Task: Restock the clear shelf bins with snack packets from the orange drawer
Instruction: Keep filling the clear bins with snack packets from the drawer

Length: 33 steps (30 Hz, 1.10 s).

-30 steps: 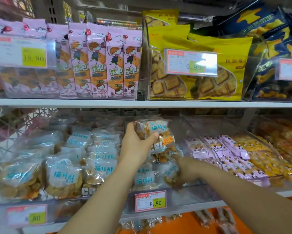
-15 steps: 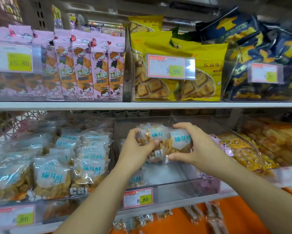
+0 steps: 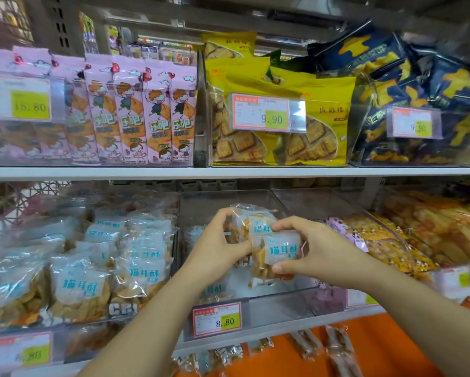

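Two packets (image 3: 281, 250) gripped: left hand (image 3: 214, 243) rear, right hand (image 3: 318, 248) front.

Clear, teal-labelled snack packets (image 3: 269, 246); orange drawer (image 3: 386, 349)

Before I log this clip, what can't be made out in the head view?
Middle clear bin: its stock is hidden by the left hand, the right hand and the snack packets they grip, head view.
Orange drawer: cut off by the bottom edge and the lower shelf, head view.
8.80 price tag: small print too small.
Dark blue bags, top right: blurred lettering.
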{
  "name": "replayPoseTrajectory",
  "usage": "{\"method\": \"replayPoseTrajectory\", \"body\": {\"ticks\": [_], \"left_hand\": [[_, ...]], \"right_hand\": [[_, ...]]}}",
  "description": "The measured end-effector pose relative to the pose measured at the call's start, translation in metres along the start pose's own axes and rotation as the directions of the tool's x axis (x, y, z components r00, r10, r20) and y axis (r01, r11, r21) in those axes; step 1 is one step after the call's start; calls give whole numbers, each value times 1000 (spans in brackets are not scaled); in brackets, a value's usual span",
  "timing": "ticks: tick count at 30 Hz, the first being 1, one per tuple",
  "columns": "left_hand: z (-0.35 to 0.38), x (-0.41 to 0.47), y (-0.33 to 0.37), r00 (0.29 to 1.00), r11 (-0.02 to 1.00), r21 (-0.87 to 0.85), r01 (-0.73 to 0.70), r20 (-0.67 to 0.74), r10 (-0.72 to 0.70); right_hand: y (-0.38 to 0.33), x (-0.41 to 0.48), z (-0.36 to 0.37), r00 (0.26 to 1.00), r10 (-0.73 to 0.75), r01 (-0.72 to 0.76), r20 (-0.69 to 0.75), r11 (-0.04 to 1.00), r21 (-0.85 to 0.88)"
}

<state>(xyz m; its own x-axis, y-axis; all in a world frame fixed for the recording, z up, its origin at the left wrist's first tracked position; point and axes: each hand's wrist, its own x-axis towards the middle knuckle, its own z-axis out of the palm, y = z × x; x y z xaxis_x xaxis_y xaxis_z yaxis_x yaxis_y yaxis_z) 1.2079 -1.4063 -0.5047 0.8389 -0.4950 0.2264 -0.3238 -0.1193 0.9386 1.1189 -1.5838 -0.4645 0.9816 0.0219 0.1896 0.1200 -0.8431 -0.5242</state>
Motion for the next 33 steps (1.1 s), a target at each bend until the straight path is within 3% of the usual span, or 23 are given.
{"method": "replayPoseTrajectory", "body": {"ticks": [3, 12, 18, 25, 28, 33], "left_hand": [[-5, 2, 0, 998, 999, 9, -34, 54, 33], [-10, 0, 10, 989, 950, 273, -148, 68, 134], [-15, 0, 11, 989, 973, 182, -141, 68, 130], [-10, 1, 5, 987, 986, 111, -125, 119, 112], [-11, 3, 2, 986, 994, 69, -85, 153, 74], [-13, 4, -5, 968, 999, 46, 18, 250, -29]], "right_hand": [[-3, -2, -5, 999, 52, -52, -4, 996, 67], [-14, -6, -5, 990, -31, -1, -140, 975, -222], [-10, -4, -5, 980, -61, 12, -191, 969, -246], [-4, -3, 2, 985, -163, 151, -58, 972, -179], [-4, 3, 2, 993, -121, 122, 11, 987, -107], [7, 11, 2, 985, -109, 131, 132, 977, -170]]}}
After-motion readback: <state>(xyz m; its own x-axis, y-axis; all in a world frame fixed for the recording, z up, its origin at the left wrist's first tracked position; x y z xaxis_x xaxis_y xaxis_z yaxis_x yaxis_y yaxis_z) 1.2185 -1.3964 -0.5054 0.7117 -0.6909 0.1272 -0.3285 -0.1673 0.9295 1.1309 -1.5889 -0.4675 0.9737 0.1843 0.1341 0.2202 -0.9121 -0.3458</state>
